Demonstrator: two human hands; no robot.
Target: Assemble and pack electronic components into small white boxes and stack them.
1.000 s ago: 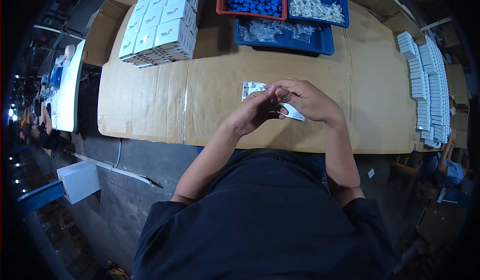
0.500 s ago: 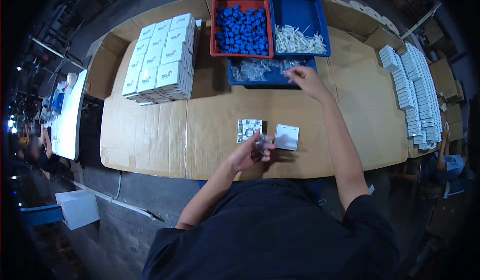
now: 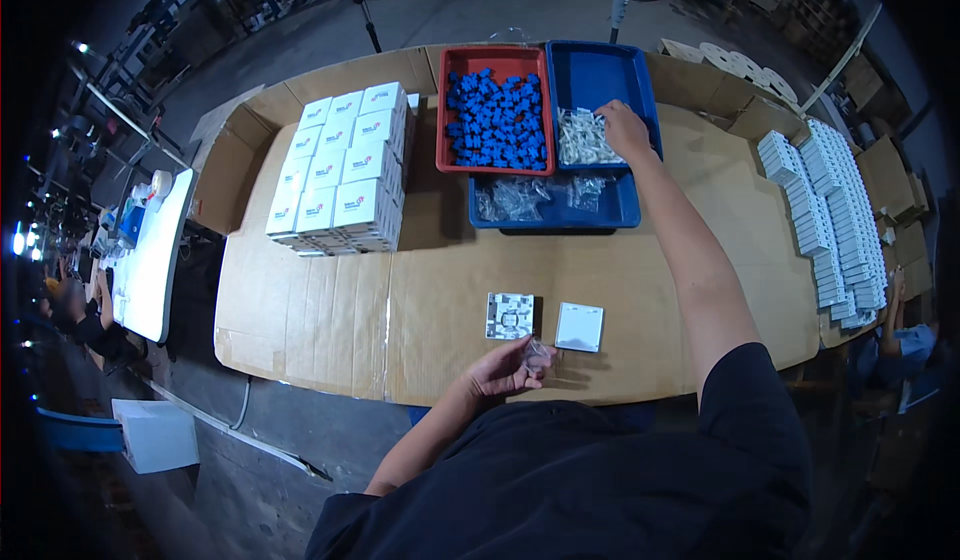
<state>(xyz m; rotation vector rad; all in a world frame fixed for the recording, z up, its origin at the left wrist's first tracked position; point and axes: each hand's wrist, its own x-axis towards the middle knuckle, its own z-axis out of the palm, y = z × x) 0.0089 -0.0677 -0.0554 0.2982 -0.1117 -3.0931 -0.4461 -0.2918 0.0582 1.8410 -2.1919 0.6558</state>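
My left hand (image 3: 500, 368), near the table's front edge, is closed around a small clear plastic bag (image 3: 538, 358). Just beyond it lies a square white and grey patterned piece (image 3: 510, 316), with a plain white square piece (image 3: 580, 327) to its right. My right hand (image 3: 626, 132) reaches out to the upper blue tray (image 3: 602, 60), its fingers bent together at a heap of small white plastic parts (image 3: 582, 140). Whatever those fingertips grip is hidden. The lower blue tray (image 3: 556, 216) holds clear plastic bags (image 3: 512, 200).
A red tray (image 3: 548, 164) of blue plastic parts (image 3: 495, 120) adjoins the upper blue tray. White boxes (image 3: 335, 175) are stacked at left, and rows of white pieces (image 3: 825, 210) line the right. Cardboard (image 3: 300, 330) covers the table. Other people (image 3: 90, 310) work at the sides.
My right hand has moved from above the lower blue tray to the white parts in the upper one. My left hand still holds the clear bag. The view has tilted upward.
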